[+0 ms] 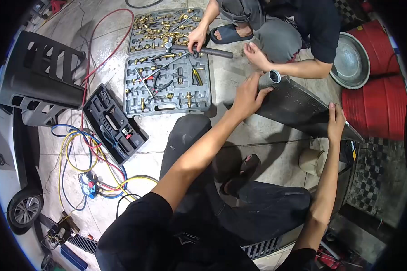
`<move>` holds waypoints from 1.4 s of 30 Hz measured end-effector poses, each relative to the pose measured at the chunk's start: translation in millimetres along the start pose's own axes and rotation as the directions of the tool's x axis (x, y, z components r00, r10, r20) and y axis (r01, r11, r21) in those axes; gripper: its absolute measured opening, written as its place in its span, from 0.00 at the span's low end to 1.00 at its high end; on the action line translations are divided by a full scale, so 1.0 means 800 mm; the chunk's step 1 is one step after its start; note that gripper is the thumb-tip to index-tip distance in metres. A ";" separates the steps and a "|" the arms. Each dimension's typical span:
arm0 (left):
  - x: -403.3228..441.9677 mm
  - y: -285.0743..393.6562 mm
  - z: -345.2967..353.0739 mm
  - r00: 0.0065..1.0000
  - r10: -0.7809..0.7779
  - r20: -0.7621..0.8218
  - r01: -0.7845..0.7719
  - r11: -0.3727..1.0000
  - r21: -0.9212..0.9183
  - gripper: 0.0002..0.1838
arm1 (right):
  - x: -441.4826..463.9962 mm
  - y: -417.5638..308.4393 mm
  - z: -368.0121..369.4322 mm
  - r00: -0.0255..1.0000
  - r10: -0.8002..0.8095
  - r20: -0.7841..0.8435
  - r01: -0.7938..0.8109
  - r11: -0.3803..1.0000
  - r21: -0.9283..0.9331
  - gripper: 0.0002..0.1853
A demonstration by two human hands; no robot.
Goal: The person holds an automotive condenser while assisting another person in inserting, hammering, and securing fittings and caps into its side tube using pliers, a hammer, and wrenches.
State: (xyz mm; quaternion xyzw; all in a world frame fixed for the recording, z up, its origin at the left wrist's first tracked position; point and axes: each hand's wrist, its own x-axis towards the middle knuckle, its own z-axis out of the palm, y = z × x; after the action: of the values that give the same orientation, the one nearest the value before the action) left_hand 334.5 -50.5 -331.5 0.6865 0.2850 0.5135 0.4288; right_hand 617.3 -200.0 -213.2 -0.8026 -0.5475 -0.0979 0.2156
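A dark finned panel like a car radiator or condenser (289,105) is tilted up between my hands. My left hand (251,95) has its fingers wrapped round the panel's far left end, beside a grey cylinder (270,79) with a round opening on top. Whether that cylinder is fixed to the panel I cannot tell. My right hand (336,121) grips the panel's right edge, fingers over the top. Across from me, a co-worker's hand (198,38) is on a long dark-handled tool (217,53) above an open tool case (167,108).
Brass fittings fill the case's far half (163,29). Left are a smaller tool box (92,106), a dark plastic stool (36,72) and a gauge set (90,186) with coloured hoses. Right are a metal basin (350,61), red containers (373,108) and a beige bucket (311,161).
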 end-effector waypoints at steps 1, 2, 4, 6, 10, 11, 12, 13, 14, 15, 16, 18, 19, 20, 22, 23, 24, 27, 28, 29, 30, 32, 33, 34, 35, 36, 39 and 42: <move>-0.001 0.000 0.000 1.000 -0.006 0.007 0.006 1.000 0.003 0.20 | 0.001 -0.001 0.000 1.000 -0.002 0.006 0.002 1.000 -0.001 0.23; -0.001 -0.001 0.001 1.000 -0.010 0.011 0.010 0.999 0.033 0.20 | 0.001 -0.001 0.000 1.000 0.012 0.004 -0.012 1.000 0.023 0.23; 0.000 -0.004 0.002 1.000 0.016 -0.007 -0.016 1.000 0.016 0.20 | -0.001 0.001 0.002 1.000 0.026 0.010 -0.027 0.999 0.043 0.23; 0.000 -0.001 0.000 1.000 0.022 -0.015 -0.021 0.999 0.032 0.19 | -0.002 0.005 0.007 0.997 -0.041 -0.071 0.045 0.998 0.046 0.24; 0.001 0.002 0.000 1.000 0.008 -0.011 -0.007 1.000 0.016 0.19 | 0.000 0.006 0.008 0.998 -0.004 -0.055 0.006 0.999 0.039 0.24; 0.001 -0.001 0.001 1.000 0.002 -0.013 -0.002 1.000 0.015 0.19 | 0.000 0.007 0.008 0.998 0.006 -0.055 -0.004 0.999 0.034 0.25; 0.001 -0.004 0.003 1.000 0.017 -0.018 -0.017 1.000 0.011 0.19 | 0.001 0.007 0.008 0.998 0.015 -0.055 -0.013 0.999 0.029 0.25; 0.001 -0.006 0.004 0.999 0.034 -0.024 -0.033 0.999 0.008 0.19 | 0.001 0.008 0.009 0.999 0.014 -0.052 -0.012 1.000 0.027 0.25; 0.001 -0.003 0.002 0.999 0.031 -0.010 -0.031 1.000 -0.003 0.20 | 0.002 0.009 0.009 0.998 0.012 -0.055 -0.010 0.999 0.035 0.25; 0.001 -0.004 0.002 1.000 0.029 -0.011 -0.029 1.000 -0.003 0.20 | 0.002 0.011 0.010 0.998 0.009 -0.058 -0.007 0.999 0.042 0.25; 0.002 -0.004 0.002 0.999 0.039 -0.009 -0.039 0.999 0.002 0.19 | 0.002 0.013 0.011 0.998 0.009 -0.056 -0.007 0.999 0.042 0.25; 0.001 -0.001 0.000 1.000 0.016 0.009 -0.016 1.000 0.020 0.20 | 0.003 0.012 0.012 0.997 0.040 -0.063 -0.035 0.997 0.071 0.25; 0.002 -0.002 -0.002 1.000 0.016 0.009 -0.016 1.000 0.022 0.20 | 0.003 0.011 0.012 0.997 0.040 -0.063 -0.035 0.997 0.073 0.25; 0.001 -0.004 -0.003 0.999 0.018 0.027 -0.018 1.000 0.001 0.20 | 0.003 0.011 0.011 0.998 0.031 -0.059 -0.027 0.998 0.063 0.25; 0.002 -0.007 -0.005 0.999 0.022 0.046 -0.021 1.000 -0.018 0.21 | 0.004 0.011 0.010 0.998 0.023 -0.057 -0.020 0.998 0.055 0.25; 0.002 -0.009 -0.006 0.998 0.033 0.056 -0.031 0.999 -0.033 0.22 | 0.003 0.012 0.011 0.998 0.010 -0.069 -0.006 0.999 0.054 0.25; 0.001 -0.011 -0.008 0.997 0.045 0.065 -0.042 0.998 -0.046 0.23 | 0.004 0.013 0.012 0.997 -0.004 -0.081 0.008 0.999 0.054 0.25; -0.002 -0.011 -0.013 0.994 0.058 0.088 -0.053 0.997 -0.055 0.23 | 0.003 0.016 0.012 0.998 0.033 -0.060 -0.028 0.996 0.082 0.25; -0.001 -0.013 -0.014 0.992 0.061 0.108 -0.054 0.996 -0.074 0.24 | 0.002 0.017 0.014 0.996 0.021 -0.083 -0.013 0.996 0.093 0.25; -0.001 -0.015 -0.015 0.992 0.060 0.108 -0.052 0.996 -0.067 0.24 | 0.002 0.015 0.013 0.997 0.021 -0.081 -0.013 0.995 0.099 0.25; -0.002 -0.016 -0.016 0.991 0.079 0.107 -0.071 0.995 -0.075 0.24 | 0.003 0.015 0.012 0.997 0.050 -0.057 -0.044 0.994 0.099 0.25; -0.003 -0.020 -0.017 0.989 0.100 0.106 -0.091 0.992 -0.083 0.24 | 0.003 0.014 0.012 0.997 0.058 -0.059 -0.051 0.993 0.107 0.25; -0.005 -0.025 -0.017 0.992 0.092 0.084 -0.084 0.992 -0.094 0.21 | 0.004 0.015 0.013 0.996 0.058 -0.063 -0.051 0.993 0.109 0.25; -0.007 -0.029 -0.017 0.995 0.083 0.063 -0.076 0.991 -0.108 0.18 | 0.004 0.016 0.014 0.997 0.062 -0.054 -0.056 0.993 0.106 0.25; -0.011 -0.041 -0.018 0.994 0.085 0.066 -0.077 0.991 -0.112 0.18 | 0.004 0.018 0.013 0.997 0.068 -0.043 -0.064 0.993 0.100 0.25; -0.016 -0.060 -0.021 0.998 -0.023 0.053 0.030 0.992 -0.126 0.16 | 0.003 0.019 0.013 0.996 0.074 -0.045 -0.069 0.993 0.094 0.25; -0.030 -0.115 -0.034 0.930 -0.366 -0.015 0.364 0.928 -0.081 0.20 | 0.003 0.019 0.014 0.996 0.008 -0.090 -0.004 0.999 0.039 0.25; -0.050 -0.203 -0.043 0.697 -0.717 -0.030 0.715 0.697 -0.047 0.19 | 0.003 0.015 0.013 0.996 0.010 -0.087 -0.003 0.996 0.085 0.24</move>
State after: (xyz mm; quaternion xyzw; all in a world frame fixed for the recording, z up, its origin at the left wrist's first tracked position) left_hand 297.8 2.6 -489.3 0.5029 0.5310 0.3263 0.5989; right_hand 628.5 -196.9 -224.3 -0.7895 -0.5385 -0.1090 0.2736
